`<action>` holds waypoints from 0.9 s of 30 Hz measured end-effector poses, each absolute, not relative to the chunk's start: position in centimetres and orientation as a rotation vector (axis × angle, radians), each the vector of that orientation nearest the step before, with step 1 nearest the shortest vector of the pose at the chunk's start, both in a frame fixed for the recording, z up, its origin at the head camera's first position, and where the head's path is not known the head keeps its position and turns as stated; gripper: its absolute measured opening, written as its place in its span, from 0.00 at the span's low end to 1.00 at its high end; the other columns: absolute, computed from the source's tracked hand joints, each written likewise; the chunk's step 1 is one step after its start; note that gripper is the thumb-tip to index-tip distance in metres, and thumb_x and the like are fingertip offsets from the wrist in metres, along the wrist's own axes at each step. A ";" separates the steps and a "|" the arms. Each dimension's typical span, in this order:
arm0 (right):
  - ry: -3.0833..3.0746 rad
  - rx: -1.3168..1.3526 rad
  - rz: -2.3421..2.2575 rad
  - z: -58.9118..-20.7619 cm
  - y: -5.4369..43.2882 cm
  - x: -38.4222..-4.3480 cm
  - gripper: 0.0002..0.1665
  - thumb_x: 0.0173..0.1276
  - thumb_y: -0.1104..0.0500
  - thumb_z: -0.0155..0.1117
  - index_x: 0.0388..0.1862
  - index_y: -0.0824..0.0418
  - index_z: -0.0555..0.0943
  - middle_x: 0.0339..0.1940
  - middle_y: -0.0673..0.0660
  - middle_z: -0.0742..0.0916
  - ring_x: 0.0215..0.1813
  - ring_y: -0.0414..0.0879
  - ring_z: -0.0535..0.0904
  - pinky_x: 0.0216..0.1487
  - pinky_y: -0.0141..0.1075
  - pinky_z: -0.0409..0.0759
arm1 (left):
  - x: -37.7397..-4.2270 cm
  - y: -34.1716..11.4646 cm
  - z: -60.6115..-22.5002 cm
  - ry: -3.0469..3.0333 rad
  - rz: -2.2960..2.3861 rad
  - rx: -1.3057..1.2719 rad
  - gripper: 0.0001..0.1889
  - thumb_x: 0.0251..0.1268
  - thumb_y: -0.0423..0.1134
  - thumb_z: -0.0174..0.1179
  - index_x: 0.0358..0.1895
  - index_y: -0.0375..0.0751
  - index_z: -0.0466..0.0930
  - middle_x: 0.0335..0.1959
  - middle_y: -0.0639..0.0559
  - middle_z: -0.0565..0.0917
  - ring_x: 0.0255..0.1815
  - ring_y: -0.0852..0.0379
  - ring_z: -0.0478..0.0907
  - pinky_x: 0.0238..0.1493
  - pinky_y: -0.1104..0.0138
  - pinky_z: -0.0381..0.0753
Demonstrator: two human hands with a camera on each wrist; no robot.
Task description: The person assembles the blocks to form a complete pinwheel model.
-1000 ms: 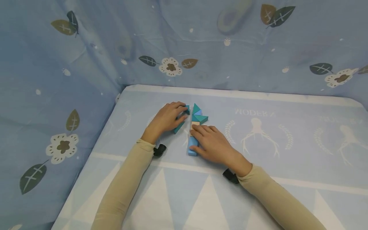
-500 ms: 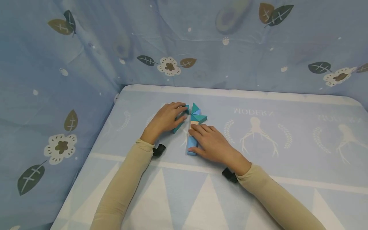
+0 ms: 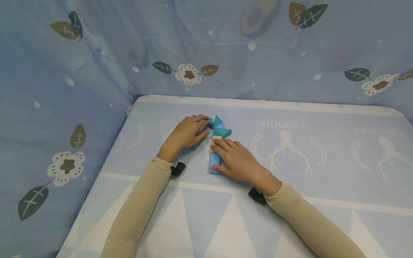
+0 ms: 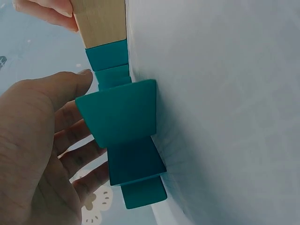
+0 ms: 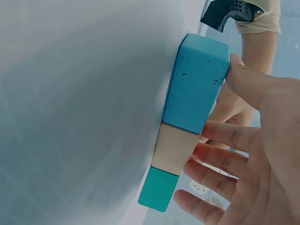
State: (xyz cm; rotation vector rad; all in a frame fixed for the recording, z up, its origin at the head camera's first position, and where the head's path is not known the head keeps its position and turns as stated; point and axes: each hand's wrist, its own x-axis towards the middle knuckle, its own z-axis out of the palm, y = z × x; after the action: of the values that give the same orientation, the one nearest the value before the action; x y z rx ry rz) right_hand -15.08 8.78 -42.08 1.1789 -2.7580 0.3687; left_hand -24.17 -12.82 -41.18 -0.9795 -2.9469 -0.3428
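Small blocks form a narrow column in the head view. At its near end lies a blue block, then a plain wooden block, with teal triangular blocks and a small blue triangular block beyond. My right hand rests against the column from the right. Its thumb touches the blue block, and its nearly straight fingers reach the wooden block. On the left, my left hand touches more teal blocks, its thumb and fingers relaxed around their edges. It partly hides them in the head view.
The blocks lie on a table with a pale blue-and-white patterned cover. A blue curtain with flowers and leaves hangs behind and at the left. A black wrist device shows beneath each forearm.
The head view has shifted very slightly. Both hands and the blocks keep the same places on the table.
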 end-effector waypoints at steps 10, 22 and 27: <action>-2.790 1.185 0.363 -42.0 8.8 -15.1 0.37 0.67 0.37 0.62 0.65 0.60 0.75 0.71 0.60 0.73 0.68 0.54 0.71 0.64 0.52 0.73 | -24.0 -12.7 -41.1 -2.954 -0.326 -0.983 0.24 0.73 0.49 0.55 0.67 0.43 0.74 0.69 0.47 0.73 0.69 0.48 0.70 0.70 0.51 0.67; -2.792 1.186 0.360 -41.9 8.8 -15.0 0.37 0.67 0.37 0.62 0.65 0.60 0.75 0.70 0.60 0.73 0.68 0.54 0.71 0.65 0.52 0.73 | -24.0 -12.5 -41.1 -2.952 -0.352 -0.998 0.23 0.73 0.49 0.56 0.66 0.43 0.75 0.69 0.48 0.73 0.69 0.47 0.69 0.70 0.51 0.67; -2.800 1.185 0.358 -41.9 8.8 -15.0 0.37 0.67 0.37 0.62 0.65 0.60 0.74 0.70 0.60 0.73 0.68 0.54 0.70 0.65 0.52 0.73 | -23.9 -12.5 -41.0 -2.959 -0.340 -1.004 0.23 0.73 0.49 0.55 0.66 0.43 0.75 0.69 0.49 0.73 0.69 0.48 0.69 0.70 0.51 0.67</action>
State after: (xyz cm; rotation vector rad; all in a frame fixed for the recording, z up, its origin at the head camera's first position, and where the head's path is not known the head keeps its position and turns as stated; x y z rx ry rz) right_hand -14.97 8.79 -41.86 1.1852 -2.8004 0.3582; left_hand -23.89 -12.45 -40.97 -1.0044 -2.9587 -0.3399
